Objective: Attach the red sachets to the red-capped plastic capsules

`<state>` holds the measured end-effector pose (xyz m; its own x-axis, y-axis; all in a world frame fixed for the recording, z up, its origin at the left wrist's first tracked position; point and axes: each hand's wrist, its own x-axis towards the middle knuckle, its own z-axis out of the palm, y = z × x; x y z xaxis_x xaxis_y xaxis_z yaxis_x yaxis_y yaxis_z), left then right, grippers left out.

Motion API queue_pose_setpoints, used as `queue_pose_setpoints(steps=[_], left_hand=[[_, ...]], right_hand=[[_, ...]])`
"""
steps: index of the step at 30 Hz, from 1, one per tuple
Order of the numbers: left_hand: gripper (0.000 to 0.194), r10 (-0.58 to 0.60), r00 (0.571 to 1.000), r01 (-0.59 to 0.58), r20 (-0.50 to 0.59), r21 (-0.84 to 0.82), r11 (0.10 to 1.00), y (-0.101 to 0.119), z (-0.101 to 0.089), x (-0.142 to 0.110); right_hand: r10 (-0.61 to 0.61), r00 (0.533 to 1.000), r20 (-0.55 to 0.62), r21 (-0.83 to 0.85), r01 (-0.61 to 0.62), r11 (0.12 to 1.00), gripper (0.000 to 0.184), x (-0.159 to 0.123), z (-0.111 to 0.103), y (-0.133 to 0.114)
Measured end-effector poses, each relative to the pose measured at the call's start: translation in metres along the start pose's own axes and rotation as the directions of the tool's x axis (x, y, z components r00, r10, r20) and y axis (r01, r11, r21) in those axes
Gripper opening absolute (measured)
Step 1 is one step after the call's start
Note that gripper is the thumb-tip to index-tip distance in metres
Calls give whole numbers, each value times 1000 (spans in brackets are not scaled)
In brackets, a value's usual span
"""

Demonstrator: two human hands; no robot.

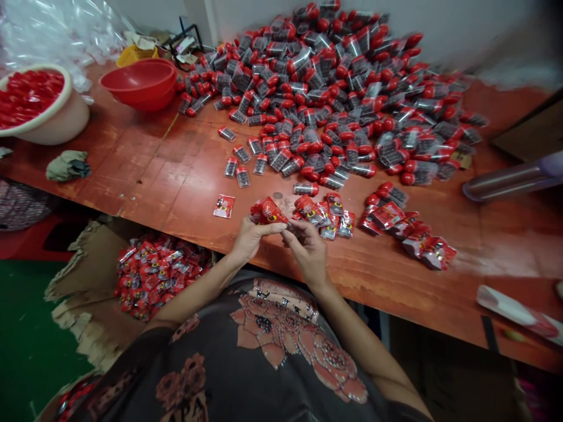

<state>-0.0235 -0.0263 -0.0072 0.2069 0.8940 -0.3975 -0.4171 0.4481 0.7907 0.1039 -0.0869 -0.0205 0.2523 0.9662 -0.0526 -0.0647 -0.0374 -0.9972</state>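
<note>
Both my hands meet at the front edge of the table, around a red printed packet (269, 210). My left hand (251, 237) grips its lower side, thumb stretched along it. At the packet's right end, the fingers of my right hand (308, 246) pinch together; part of that end is hidden by them. Just right of my hands lie several similar red packets (331, 218). One flat red packet (224, 206) lies to the left. Beyond, clear tubes with red caps (280, 158) lie loose, dark contents showing inside.
A large heap of capped tubes (316, 76) covers the back of the table (145, 158). Red bowls (145, 82) and a white tub (57, 120) of red pieces stand left. Below the edge, a cardboard box (90, 275) holds red packets. A clear cylinder (510, 179) lies at right.
</note>
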Motion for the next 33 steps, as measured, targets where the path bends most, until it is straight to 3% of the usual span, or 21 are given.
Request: queue_pose_setpoints(steps=[6, 10, 13, 21, 27, 33], left_hand=[[22, 24, 1000, -24, 4, 25, 999, -9, 4, -2], [25, 118, 988, -116, -102, 26, 993, -6, 1, 3], [27, 159, 983, -154, -87, 59, 986, -7, 0, 4], [28, 93, 994, -87, -58, 92, 992, -10, -3, 6], [26, 155, 986, -152, -65, 57, 987, -6, 0, 6], [26, 106, 994, -104, -17, 94, 990, -7, 4, 1]], right_hand=[[129, 992, 5, 163, -128, 978, 26, 1, 2, 4], [131, 990, 47, 141, -136, 981, 37, 3, -4, 4], [124, 992, 22, 135, -125, 983, 42, 2, -6, 5], [164, 986, 7, 185, -163, 969, 33, 5, -7, 14], [185, 983, 14, 141, -185, 973, 33, 7, -11, 10], [215, 977, 19, 201, -214, 956, 31, 3, -6, 4]])
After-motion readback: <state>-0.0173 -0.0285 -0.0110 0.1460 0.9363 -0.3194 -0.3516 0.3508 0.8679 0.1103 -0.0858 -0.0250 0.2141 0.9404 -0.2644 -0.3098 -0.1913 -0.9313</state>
